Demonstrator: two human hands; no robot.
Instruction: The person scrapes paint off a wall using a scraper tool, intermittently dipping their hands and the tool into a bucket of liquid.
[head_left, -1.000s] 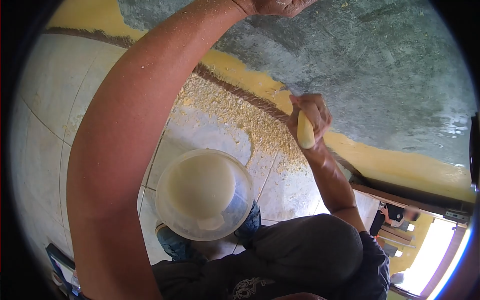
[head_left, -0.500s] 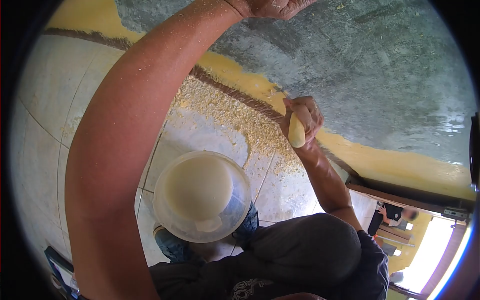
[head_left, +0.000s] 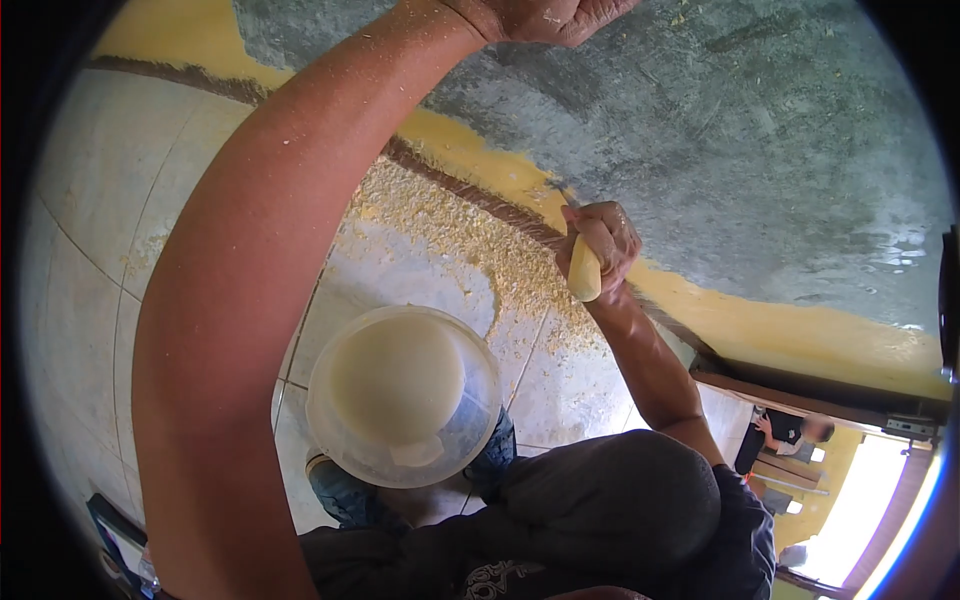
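Observation:
My right hand point(head_left: 612, 238) is closed around the pale handle point(head_left: 585, 270) of a scraper. Its thin dark blade, seen nearly edge-on, meets the wall where yellow paint point(head_left: 515, 172) borders bare grey plaster point(head_left: 700, 150). My left hand point(head_left: 550, 18) is at the top edge, partly cut off, with fingers curled against the grey wall area. Whether it holds anything is hidden. Pale specks dot my left forearm.
A translucent plastic bucket point(head_left: 480, 440) stands by my jeans-clad legs. Yellowish paint flakes point(head_left: 440, 215) litter the tiled floor point(head_left: 400, 260) along the brown strip at the wall's foot. Another person point(head_left: 785, 430) is in the far right background, near a bright opening.
My right hand and the scraper have shifted slightly down and left along the yellow paint edge. My left hand has come slightly lower in view. The bucket looks unmoved.

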